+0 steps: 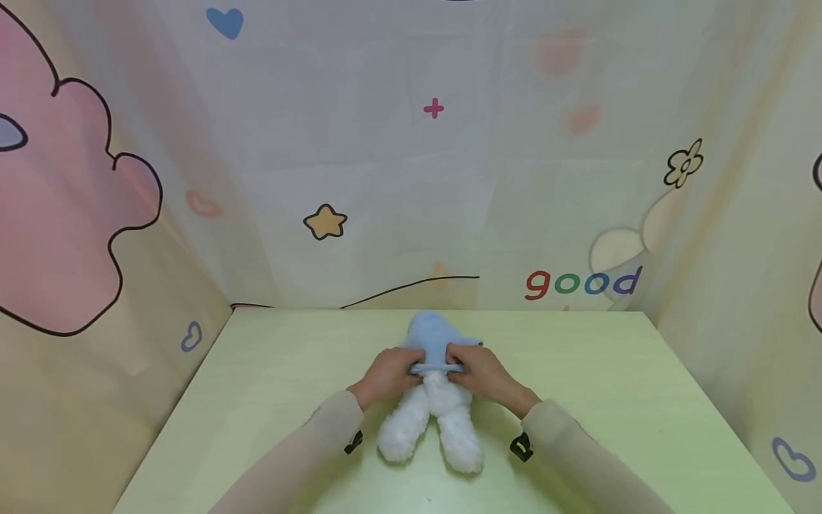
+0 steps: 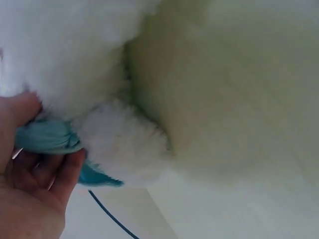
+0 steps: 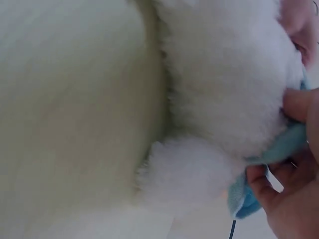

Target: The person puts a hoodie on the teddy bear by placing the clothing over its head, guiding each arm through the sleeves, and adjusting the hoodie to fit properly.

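Note:
A white fluffy plush toy (image 1: pixel 462 444) lies on the table, its two legs pointing toward me. Light blue doll clothing (image 1: pixel 432 334) covers its upper part, so whatever is beneath stays hidden. At the garment's lower hem, my left hand (image 1: pixel 393 370) pinches the left side between thumb and fingers. My right hand (image 1: pixel 486 373) pinches the same hem on the right. The left wrist view shows the blue hem (image 2: pixel 47 135) bunched between thumb and fingertips against white fur. In the right wrist view the blue cloth (image 3: pixel 286 144) is held the same way.
The pale green table (image 1: pixel 282 357) extends around the toy. Printed curtains (image 1: pixel 385 143) stand behind it and at both sides. Dark straps or clips (image 1: pixel 521 447) hang at both wrists below the light sleeves.

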A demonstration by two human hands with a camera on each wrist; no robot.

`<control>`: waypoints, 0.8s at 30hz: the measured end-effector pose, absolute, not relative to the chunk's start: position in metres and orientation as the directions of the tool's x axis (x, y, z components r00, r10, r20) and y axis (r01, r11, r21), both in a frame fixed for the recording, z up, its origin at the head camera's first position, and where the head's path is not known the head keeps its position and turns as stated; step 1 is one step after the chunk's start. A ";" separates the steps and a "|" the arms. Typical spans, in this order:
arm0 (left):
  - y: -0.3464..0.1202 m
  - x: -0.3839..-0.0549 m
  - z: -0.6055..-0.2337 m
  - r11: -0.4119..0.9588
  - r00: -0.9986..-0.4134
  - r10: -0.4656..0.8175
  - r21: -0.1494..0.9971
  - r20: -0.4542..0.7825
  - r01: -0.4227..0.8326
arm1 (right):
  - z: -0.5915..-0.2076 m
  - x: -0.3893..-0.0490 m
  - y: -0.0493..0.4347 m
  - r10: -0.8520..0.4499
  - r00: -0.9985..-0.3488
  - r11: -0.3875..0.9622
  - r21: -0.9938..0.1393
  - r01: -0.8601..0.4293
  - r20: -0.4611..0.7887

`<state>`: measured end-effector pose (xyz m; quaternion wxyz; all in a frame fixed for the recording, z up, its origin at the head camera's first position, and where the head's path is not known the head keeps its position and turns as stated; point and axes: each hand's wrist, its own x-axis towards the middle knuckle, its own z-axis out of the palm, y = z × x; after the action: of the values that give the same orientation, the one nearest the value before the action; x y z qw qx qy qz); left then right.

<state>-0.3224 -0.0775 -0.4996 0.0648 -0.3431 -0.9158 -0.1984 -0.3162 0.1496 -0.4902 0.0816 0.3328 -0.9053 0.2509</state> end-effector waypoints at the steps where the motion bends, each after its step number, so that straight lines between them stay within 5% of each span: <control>1: -0.076 -0.321 -0.501 0.691 -0.745 0.606 0.280 0.279 0.667 | -0.492 -0.315 0.148 -0.556 -0.757 0.672 -0.350 -0.652 0.343; 5: -0.072 -0.318 -0.502 0.717 -0.739 0.583 0.213 0.338 0.664 | -0.497 -0.311 0.141 -0.518 -0.761 0.739 -0.245 -0.628 0.390; 12: -0.073 -0.311 -0.496 0.694 -0.872 0.404 0.528 0.276 0.489 | -0.489 -0.304 0.144 -0.372 -0.880 0.806 -0.367 -0.464 0.296; 24: -0.072 -0.309 -0.500 0.689 -0.829 0.458 0.462 0.320 0.559 | -0.494 -0.303 0.146 -0.458 -0.768 0.731 -0.302 -0.612 0.448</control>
<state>-0.3086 -0.0725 -0.5001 0.0899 -0.2780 -0.9145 -0.2799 -0.3031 0.1456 -0.4944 0.1744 0.2927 -0.9138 0.2210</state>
